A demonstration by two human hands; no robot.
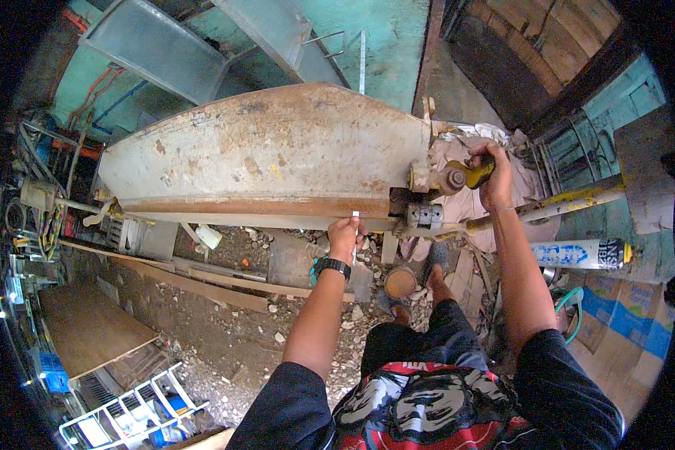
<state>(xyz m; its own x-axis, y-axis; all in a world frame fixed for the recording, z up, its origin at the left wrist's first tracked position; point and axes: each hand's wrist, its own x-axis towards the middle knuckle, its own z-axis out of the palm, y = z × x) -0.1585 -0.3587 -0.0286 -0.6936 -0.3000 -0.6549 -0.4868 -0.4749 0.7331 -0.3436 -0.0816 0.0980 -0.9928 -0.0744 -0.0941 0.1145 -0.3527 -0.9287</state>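
Left hand (343,241) closed on a slim white strip (355,216), a worker holds it upright at the near edge of a large, rust-stained metal panel (270,154). To the right, the other hand, the right hand (493,178), curls around a yellow-and-dark piece (480,173) just beside the panel's right end; whether that is a tool or a fitting cannot be told. The panel's long near edge, banded in rust, runs left from the strip over stony ground (225,360), which gives room between panel and worker. Long boards (202,289) cross that ground at left. At right, a yellow bar (577,201) passes by the right forearm, with rumpled pale cloth (529,176) near it and a white cylinder (585,254) on the nearer side. Grey metal sheets (154,49) stand beyond the panel; a ladder (131,409) lies near left, and a round brown container (400,283) sits by the worker's feet.
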